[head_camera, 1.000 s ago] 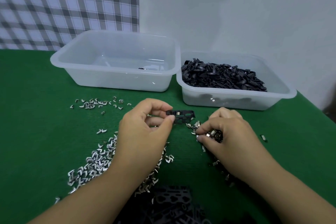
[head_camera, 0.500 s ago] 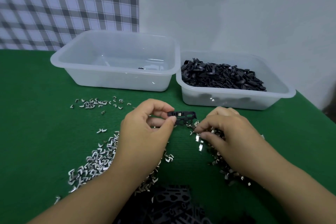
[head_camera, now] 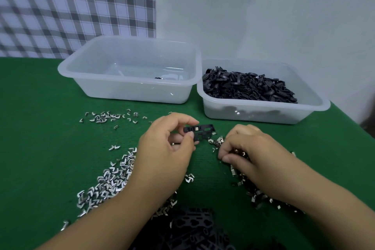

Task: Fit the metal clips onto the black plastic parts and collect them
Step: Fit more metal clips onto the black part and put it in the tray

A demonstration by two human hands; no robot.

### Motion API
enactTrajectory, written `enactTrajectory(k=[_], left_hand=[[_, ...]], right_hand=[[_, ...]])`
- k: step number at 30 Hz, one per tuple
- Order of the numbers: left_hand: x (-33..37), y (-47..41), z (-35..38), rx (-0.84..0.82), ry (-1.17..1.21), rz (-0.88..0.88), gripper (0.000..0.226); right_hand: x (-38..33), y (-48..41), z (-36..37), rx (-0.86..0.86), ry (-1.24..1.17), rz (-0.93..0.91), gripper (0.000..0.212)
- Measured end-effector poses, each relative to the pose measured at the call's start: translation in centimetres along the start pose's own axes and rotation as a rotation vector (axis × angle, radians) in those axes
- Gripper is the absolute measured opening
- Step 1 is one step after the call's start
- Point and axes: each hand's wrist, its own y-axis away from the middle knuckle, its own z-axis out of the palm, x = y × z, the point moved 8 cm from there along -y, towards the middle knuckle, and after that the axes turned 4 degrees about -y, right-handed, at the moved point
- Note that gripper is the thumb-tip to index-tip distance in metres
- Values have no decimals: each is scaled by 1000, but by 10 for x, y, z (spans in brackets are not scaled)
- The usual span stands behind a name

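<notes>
My left hand [head_camera: 168,148] pinches a flat black plastic part [head_camera: 200,131] between thumb and fingers, just above the green table; a metal clip sits on the part's top edge. My right hand [head_camera: 249,150] rests with curled fingers on a scatter of small metal clips [head_camera: 218,141] to the right of the part; whether it pinches one is hidden. A larger heap of metal clips [head_camera: 107,180] lies left of my left forearm. A pile of black plastic parts [head_camera: 194,227] lies at the near edge between my arms.
Two clear plastic tubs stand at the back: the left tub [head_camera: 129,89] holds one or two small pieces, the right tub [head_camera: 263,111] is heaped with black parts [head_camera: 247,87]. More clips [head_camera: 103,117] are strewn before the left tub. The green table [head_camera: 40,138] ends at the right.
My right hand has slid slightly down and right over the clips, fingers curling in. My left hand keeps the black part almost still.
</notes>
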Motion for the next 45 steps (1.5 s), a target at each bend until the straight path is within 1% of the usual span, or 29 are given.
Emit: enactTrajectory(k=[3,6,9,12,16,21,23,24,27,31,33,35,40,45], left_hand=[[6,1,1,-9,-120,65,35],[21,5,5,-31,-284,225,27],[29,9,10,-56,-402,337,21],[28,10,13,-85,-413,352,14],[28,9,13,-90,-394,340,9],[25,8,9,-60,-314,273,10],[20,6,6,-33,-264,219,14],[17,5,6,-31,-224,180,17],[9,4,7,-60,-131,82,17],[2,3,10,-108,19,-17,21],[-2,1,10,-114,114,-78,21],[-6,0,10,-106,179,-121,23],[-3,1,8,-74,128,-98,32],[-3,1,6,-65,69,-71,33]], right_hand=[[1,1,-11,176,-133,42,13],[2,4,-18,363,-286,79,16],[0,6,-17,435,-365,61,20],[-7,7,-19,446,-306,-3,23],[-15,7,-18,423,-228,-73,23],[-20,6,-14,410,-238,-129,17],[-20,8,-15,447,-200,-135,19],[-20,8,-17,476,-172,-140,16],[-23,11,-23,549,-132,-169,5],[-22,14,-28,614,-101,-162,2],[-16,16,-33,655,-95,-123,7],[-12,16,-35,660,-80,-96,11],[-13,14,-32,624,-7,-64,12],[-19,15,-28,599,60,-65,12]])
